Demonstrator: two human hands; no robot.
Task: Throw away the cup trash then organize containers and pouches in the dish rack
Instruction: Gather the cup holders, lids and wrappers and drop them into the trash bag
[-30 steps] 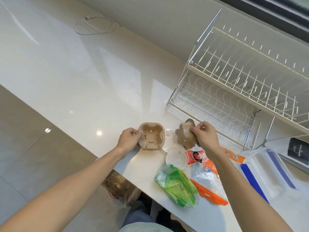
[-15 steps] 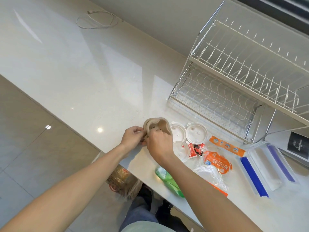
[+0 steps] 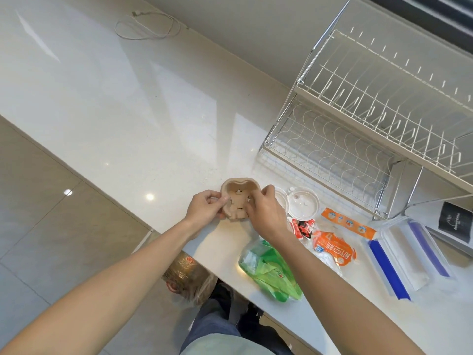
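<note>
A brown pulp cup carrier (image 3: 239, 192) sits just above the counter's front edge, gripped from both sides. My left hand (image 3: 206, 208) pinches its left rim and my right hand (image 3: 266, 213) presses on its right half. To the right lie white plastic cup lids (image 3: 303, 204), a small red sachet (image 3: 303, 226), an orange pouch (image 3: 334, 248), an orange strip pouch (image 3: 348, 222) and a green pouch (image 3: 268, 271). A clear container with blue clips (image 3: 407, 254) lies further right. The two-tier wire dish rack (image 3: 358, 139) stands empty at the back right.
A coiled white cable (image 3: 148, 24) lies far back on the white counter (image 3: 128, 111). Under the counter edge, a translucent bag with brown trash (image 3: 189, 275) sits on the tiled floor by my legs. A black card (image 3: 455, 220) lies at the right edge.
The two carrier pieces, held apart one second ago, have come together into one stack between both hands. My right hand moved left, uncovering the lids and pouches.
</note>
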